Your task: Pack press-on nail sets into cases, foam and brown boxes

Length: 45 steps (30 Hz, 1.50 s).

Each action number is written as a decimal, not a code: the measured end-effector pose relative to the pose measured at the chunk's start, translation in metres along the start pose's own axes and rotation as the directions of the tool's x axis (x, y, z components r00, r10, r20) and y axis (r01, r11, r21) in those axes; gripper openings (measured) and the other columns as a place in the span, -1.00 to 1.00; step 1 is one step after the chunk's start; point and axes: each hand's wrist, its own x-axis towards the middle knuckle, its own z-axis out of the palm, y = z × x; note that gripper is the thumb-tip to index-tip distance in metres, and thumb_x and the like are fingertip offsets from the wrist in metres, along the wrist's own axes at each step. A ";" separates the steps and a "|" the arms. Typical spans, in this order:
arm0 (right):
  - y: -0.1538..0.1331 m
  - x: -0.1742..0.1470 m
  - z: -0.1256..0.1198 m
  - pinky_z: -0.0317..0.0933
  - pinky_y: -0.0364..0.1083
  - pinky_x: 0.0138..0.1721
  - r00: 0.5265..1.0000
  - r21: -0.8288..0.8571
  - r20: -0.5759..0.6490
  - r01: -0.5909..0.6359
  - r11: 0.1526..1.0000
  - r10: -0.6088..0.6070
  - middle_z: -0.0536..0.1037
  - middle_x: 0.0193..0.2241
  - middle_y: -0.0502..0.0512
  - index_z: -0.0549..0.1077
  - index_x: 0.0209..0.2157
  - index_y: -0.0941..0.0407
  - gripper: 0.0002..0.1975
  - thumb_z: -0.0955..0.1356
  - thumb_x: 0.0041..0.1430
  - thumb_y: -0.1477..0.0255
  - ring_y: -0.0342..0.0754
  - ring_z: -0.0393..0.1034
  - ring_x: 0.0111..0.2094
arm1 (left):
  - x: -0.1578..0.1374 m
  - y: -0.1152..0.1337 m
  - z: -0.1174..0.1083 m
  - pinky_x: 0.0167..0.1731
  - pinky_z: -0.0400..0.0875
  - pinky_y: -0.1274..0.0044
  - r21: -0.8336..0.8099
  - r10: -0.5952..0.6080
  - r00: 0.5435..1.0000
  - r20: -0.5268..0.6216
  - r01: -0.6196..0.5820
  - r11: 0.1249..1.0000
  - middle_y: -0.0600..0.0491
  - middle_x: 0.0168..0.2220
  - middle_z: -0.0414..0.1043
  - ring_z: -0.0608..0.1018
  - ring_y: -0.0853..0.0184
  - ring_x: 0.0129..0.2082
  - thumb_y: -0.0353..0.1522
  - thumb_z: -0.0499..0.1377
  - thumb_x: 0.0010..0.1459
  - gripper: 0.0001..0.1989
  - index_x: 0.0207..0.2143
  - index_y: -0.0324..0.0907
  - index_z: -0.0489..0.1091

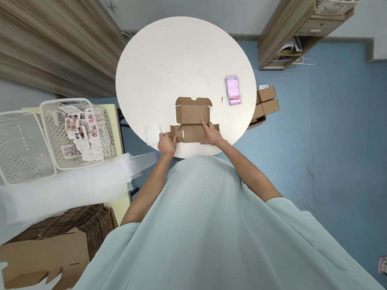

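A brown cardboard box (194,114), partly folded with its lid spread back, lies near the front edge of the round white table. My left hand (167,144) is closed on the box's left end, the thumb against the cardboard. At the other end, my right hand (212,135) grips the front part near the right flap, one digit reaching up over the fold. Its remaining fingers are partly hidden. Beside my left hand sits a thin white square packet (153,134).
A phone (232,90) lies on the table (180,44) to the right. Brown boxes (266,101) are beyond its right edge. On the left are a white basket (48,124) of small packs, another basket (17,146), white sheeting (61,196) and stacked flat cardboard (45,257).
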 end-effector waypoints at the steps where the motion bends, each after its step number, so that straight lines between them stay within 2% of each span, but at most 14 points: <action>1: 0.000 0.001 0.000 0.48 0.29 0.23 1.000 -0.004 -0.002 0.003 1.000 -0.003 0.09 0.53 0.55 -0.49 0.66 -0.18 0.56 0.71 0.10 0.33 0.43 0.53 0.27 | -0.001 -0.001 0.000 0.08 0.56 0.19 0.003 0.003 1.000 0.013 -0.003 1.000 -0.22 0.22 0.51 0.66 -0.09 0.10 -0.28 0.21 0.44 -0.72 0.12 -0.10 0.56; 4: 0.001 0.002 0.001 0.50 0.28 0.20 1.000 -0.012 0.001 -0.001 1.000 0.001 0.11 0.53 0.55 -0.47 0.66 -0.18 0.54 0.71 0.11 0.34 0.42 0.54 0.25 | -0.005 0.000 0.001 0.09 0.54 0.25 -0.026 0.052 0.999 0.003 -0.052 0.998 -0.18 0.17 0.57 0.67 -0.02 0.07 -0.32 0.19 0.42 -0.80 0.00 -0.11 0.57; 9: 0.001 0.003 0.001 0.51 0.29 0.19 1.000 -0.028 -0.004 -0.001 1.000 0.001 0.12 0.52 0.53 -0.48 0.66 -0.19 0.55 0.71 0.10 0.30 0.43 0.55 0.24 | -0.012 0.011 0.003 0.10 0.53 0.32 -0.162 0.079 0.996 0.049 -0.070 0.984 -0.07 -0.09 0.72 0.73 0.05 -0.01 -0.28 0.25 0.39 -0.78 0.02 -0.12 0.55; 10: 0.001 0.003 0.001 0.51 0.29 0.19 1.000 -0.030 -0.003 -0.003 1.000 0.003 0.11 0.53 0.53 -0.48 0.66 -0.19 0.56 0.71 0.09 0.30 0.43 0.55 0.24 | -0.013 0.013 0.003 0.10 0.53 0.32 -0.183 0.085 0.995 0.059 -0.073 0.980 -0.06 -0.09 0.73 0.74 0.06 -0.01 -0.26 0.27 0.38 -0.77 0.02 -0.11 0.55; 14: -0.002 0.002 -0.001 0.49 0.31 0.22 1.000 -0.031 0.004 -0.012 0.999 0.013 0.08 0.54 0.55 -0.49 0.66 -0.18 0.58 0.72 0.08 0.28 0.46 0.54 0.26 | -0.016 0.023 0.005 0.11 0.54 0.32 -0.241 0.153 0.986 0.070 -0.132 0.961 -0.09 0.17 0.68 0.75 0.09 -0.06 -0.19 0.36 0.32 -0.66 0.07 -0.13 0.54; 16: -0.004 0.001 -0.002 0.48 0.31 0.23 1.000 -0.031 0.010 -0.015 0.999 0.015 0.07 0.55 0.55 -0.50 0.66 -0.18 0.59 0.72 0.08 0.28 0.47 0.52 0.28 | -0.016 0.025 0.006 0.12 0.53 0.32 -0.245 0.154 0.986 0.066 -0.134 0.960 -0.11 0.20 0.66 0.75 0.09 -0.07 -0.18 0.36 0.32 -0.59 0.14 -0.15 0.52; 20: -0.005 -0.001 -0.003 0.48 0.31 0.25 1.000 -0.040 0.010 -0.016 0.999 0.017 0.07 0.55 0.55 -0.50 0.66 -0.18 0.59 0.72 0.08 0.31 0.48 0.48 0.32 | -0.009 0.024 0.008 0.11 0.53 0.34 -0.225 0.136 0.986 0.102 -0.110 0.968 -0.10 0.13 0.69 0.73 0.11 -0.06 -0.25 0.28 0.38 -0.62 0.18 -0.17 0.50; 25: -0.005 -0.001 -0.002 0.48 0.34 0.24 1.000 -0.028 0.006 -0.008 1.000 0.008 0.04 0.56 0.56 -0.45 0.67 -0.18 0.60 0.74 0.02 0.29 0.50 0.49 0.31 | -0.001 0.024 0.011 0.15 0.51 0.32 -0.136 0.111 0.986 0.126 -0.093 0.986 -0.10 0.04 0.70 0.68 0.08 0.05 -0.36 0.24 0.34 -0.78 0.01 -0.14 0.54; 29: -0.004 -0.001 -0.002 0.48 0.34 0.24 1.000 -0.018 0.011 -0.006 1.000 0.006 0.04 0.56 0.56 -0.40 0.67 -0.17 0.60 0.75 -0.01 0.27 0.50 0.50 0.29 | 0.001 0.026 0.013 0.06 0.52 0.31 -0.080 0.091 0.985 0.150 -0.079 0.994 -0.11 -0.06 0.68 0.66 0.05 0.01 -0.37 0.19 0.36 -0.88 -0.11 -0.10 0.52; 35: -0.002 0.002 -0.002 0.49 0.30 0.23 1.000 -0.011 0.004 0.008 1.000 -0.008 0.11 0.53 0.51 -0.40 0.67 -0.16 0.61 0.75 -0.02 0.26 0.43 0.51 0.26 | 0.002 0.032 0.015 -0.01 0.48 0.27 0.044 0.090 0.978 0.190 -0.100 0.994 -0.22 -0.07 0.63 0.63 -0.03 -0.01 -0.41 0.16 0.33 -0.84 -0.10 -0.15 0.52; 38: 0.001 -0.002 -0.005 0.50 0.31 0.21 1.000 0.011 0.008 0.010 1.000 -0.010 0.10 0.54 0.48 -0.27 0.68 -0.15 0.50 0.73 0.03 0.25 0.43 0.51 0.24 | 0.002 0.034 0.016 0.00 0.47 0.25 0.052 0.096 0.977 0.192 -0.108 0.993 -0.27 -0.04 0.61 0.63 -0.07 0.01 -0.41 0.15 0.33 -0.81 -0.07 -0.19 0.52; 40: 0.006 -0.012 -0.009 0.51 0.30 0.19 0.999 0.043 -0.045 0.024 0.999 -0.022 0.08 0.56 0.43 -0.14 0.67 -0.13 0.31 0.66 0.15 0.24 0.42 0.49 0.25 | 0.002 0.034 0.018 -0.01 0.46 0.24 0.055 0.098 0.977 0.190 -0.110 0.992 -0.27 -0.06 0.61 0.63 -0.07 0.00 -0.41 0.15 0.34 -0.82 -0.07 -0.19 0.52; 43: 0.022 -0.035 -0.014 0.53 0.21 0.14 0.967 0.127 -0.255 0.058 0.990 -0.024 0.19 0.51 0.35 0.09 0.60 -0.05 -0.17 0.43 0.45 0.21 0.31 0.48 0.25 | 0.003 0.033 0.020 -0.03 0.47 0.24 0.057 0.104 0.977 0.186 -0.117 0.991 -0.25 -0.10 0.61 0.63 -0.08 -0.03 -0.42 0.13 0.35 -0.84 -0.11 -0.18 0.51; 45: 0.035 -0.049 -0.015 0.52 0.18 0.09 0.918 0.199 -0.389 0.001 0.980 0.078 0.35 0.39 0.36 0.22 0.51 0.03 -0.37 0.31 0.52 0.19 0.24 0.50 0.18 | 0.003 0.032 0.021 -0.05 0.47 0.24 0.056 0.110 0.977 0.181 -0.122 0.991 -0.26 -0.10 0.61 0.64 -0.10 -0.04 -0.42 0.13 0.35 -0.84 -0.12 -0.17 0.51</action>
